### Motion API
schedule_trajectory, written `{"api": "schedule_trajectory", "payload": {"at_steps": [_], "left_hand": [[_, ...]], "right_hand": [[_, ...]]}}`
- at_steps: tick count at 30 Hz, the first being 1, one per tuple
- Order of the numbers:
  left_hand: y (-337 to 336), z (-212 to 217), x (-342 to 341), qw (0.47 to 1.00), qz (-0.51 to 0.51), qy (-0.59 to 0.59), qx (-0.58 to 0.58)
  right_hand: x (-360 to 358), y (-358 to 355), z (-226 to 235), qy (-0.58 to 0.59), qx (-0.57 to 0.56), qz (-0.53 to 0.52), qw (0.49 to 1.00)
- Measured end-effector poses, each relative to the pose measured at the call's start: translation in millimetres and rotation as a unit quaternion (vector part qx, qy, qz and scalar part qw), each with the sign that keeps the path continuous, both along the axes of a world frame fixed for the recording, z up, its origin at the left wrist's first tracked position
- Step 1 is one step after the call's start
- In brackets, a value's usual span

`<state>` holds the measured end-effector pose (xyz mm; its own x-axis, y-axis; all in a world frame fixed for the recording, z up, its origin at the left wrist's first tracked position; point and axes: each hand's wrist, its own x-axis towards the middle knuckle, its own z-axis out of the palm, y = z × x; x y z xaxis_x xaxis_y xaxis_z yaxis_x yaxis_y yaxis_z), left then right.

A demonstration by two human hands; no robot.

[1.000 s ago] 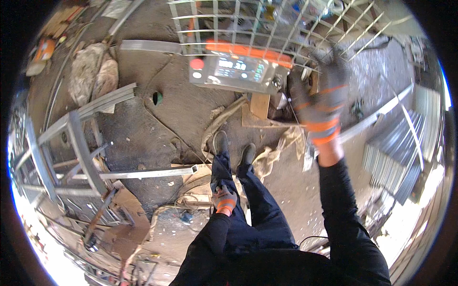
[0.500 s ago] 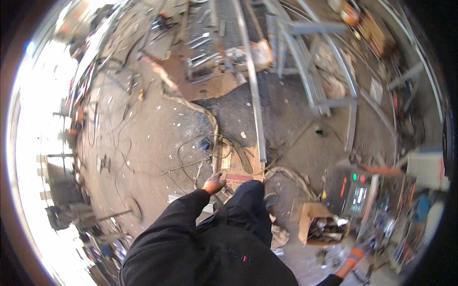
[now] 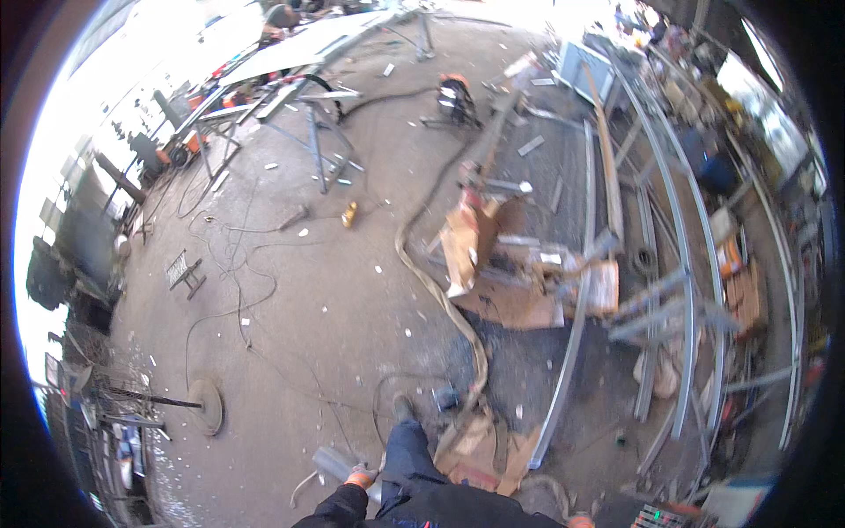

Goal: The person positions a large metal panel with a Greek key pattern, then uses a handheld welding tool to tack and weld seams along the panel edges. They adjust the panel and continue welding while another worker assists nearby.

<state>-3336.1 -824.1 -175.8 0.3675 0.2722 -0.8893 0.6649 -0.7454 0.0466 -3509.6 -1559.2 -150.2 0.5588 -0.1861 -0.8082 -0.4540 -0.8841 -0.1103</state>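
My left hand (image 3: 361,478), in a grey glove with an orange cuff, hangs low beside my left leg (image 3: 407,453). Right by it is a smooth grey piece (image 3: 333,464), perhaps sheet metal; blur hides whether my fingers grip it. Only an orange patch of my right hand (image 3: 580,521) shows at the bottom edge, its fingers out of sight. It is nearest to the control panel (image 3: 653,516) of a machine. Flattened cardboard (image 3: 475,449) lies on the floor ahead of my legs, with the end of a long metal bar (image 3: 563,387) against it.
A thick wrapped hose (image 3: 440,295) winds across the floor, and thin cables (image 3: 238,290) trail to the left. Torn cardboard (image 3: 506,295) and metal offcuts lie ahead. Steel frames (image 3: 687,308) stand on the right. A round-based stand (image 3: 208,407) is at left.
The view has tilted up and swung, showing more floor ahead. My left leg now reaches forward. My right hand has gone from beside the open box to the bottom edge, mostly out of view.
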Motion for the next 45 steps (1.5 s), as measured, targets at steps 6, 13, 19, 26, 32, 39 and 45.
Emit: {"api": "schedule_trajectory", "payload": {"at_steps": [6, 13, 19, 26, 32, 39, 45], "left_hand": [[166.9, 48.0, 290.4, 0.941, 0.134, -0.311, -0.020], [147.1, 158.1, 519.5, 0.853, 0.232, -0.437, -0.163], [70.2, 91.6, 440.6, 0.852, 0.311, -0.418, 0.051], [-222.4, -13.2, 144.5, 0.641, 0.667, 0.081, 0.370], [-589.5, -9.7, 9.5, -0.222, 0.897, -0.028, 0.380], [-1033.8, -79.7, -254.3, -0.521, 0.709, 0.034, 0.474], [-1283.9, -170.8, -411.2, -0.602, 0.594, 0.004, 0.534]], "right_hand": [[439.8, 229.8, 37.4, -0.173, 0.177, -0.045, 0.968], [803.6, 364.5, 69.3, -0.214, 0.276, 0.183, 0.919], [1068.1, 536.1, -1.5, 0.044, 0.185, 0.606, 0.772], [1076.6, 861.1, 88.2, 0.174, 0.096, 0.847, 0.492], [715.2, 1024.5, 116.7, 0.020, 0.245, 0.866, 0.435], [120.6, 559.4, -8.1, 0.268, 0.087, 0.946, 0.158], [-58.7, 194.7, 58.8, 0.456, -0.034, 0.890, -0.010]]}}
